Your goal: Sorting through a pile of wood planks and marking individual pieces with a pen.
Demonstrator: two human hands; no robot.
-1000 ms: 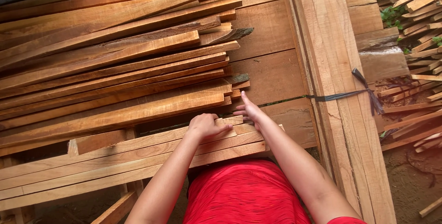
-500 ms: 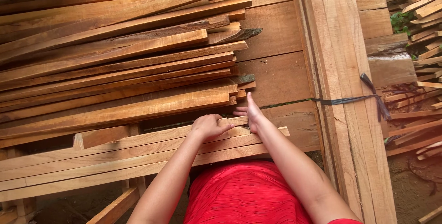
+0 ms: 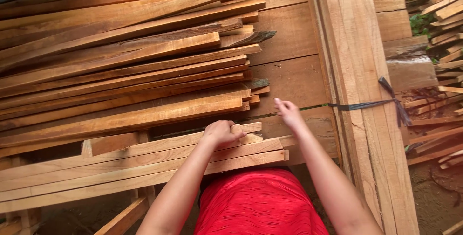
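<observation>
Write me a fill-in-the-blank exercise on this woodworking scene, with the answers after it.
1. The left hand grips the end of a wooden ____.
2. The right hand holds ____, lifted beside the slat ends.
3. A black strap binds the plank bundle on the person's ____ side.
4. The person's top is ____.

Missing words: slat; nothing; right; red

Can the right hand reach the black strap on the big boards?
Probably yes. The right hand hovers open and empty above the planks, and the black strap wraps the tall board bundle just to its right. Nothing lies between them.
</observation>
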